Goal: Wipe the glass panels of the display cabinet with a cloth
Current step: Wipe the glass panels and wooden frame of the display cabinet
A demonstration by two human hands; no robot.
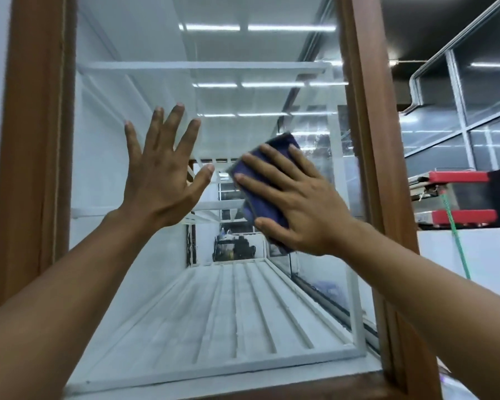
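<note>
The right grip (298, 203) is pressing a cloth (282, 141) flat against the glass (122, 82) of the cabinet (32, 140). Its fingers (272, 172) are lying straight and fanned out over the cloth, not curling round it, and the thumb is lying across the cloth's lower part. The cloth is dark blue and looking folded into a pad. It is sitting on the right half of the pane at about mid-height, near the right post of the brown frame (370, 140) but apart from it.

The left grip (162, 174) is reaching up to the left half of the same pane, fingers spread wide and pointing upward, holding nothing. Whether its palm is actually touching the glass is not showing. Its thumb tip is sitting just beside the cloth's upper left corner, with a gap between them.

Behind the glass, white shelves are running away from the camera: a slatted one (228, 313) at the bottom and a plainer one (202, 67) higher up. Strip lights (214, 27) are reflecting in the upper pane.

To the right of the cabinet, two red-capped bars (459, 177) are jutting in, a green cord (456, 243) is hanging below them, and a glazed partition (479, 90) is standing farther back.
</note>
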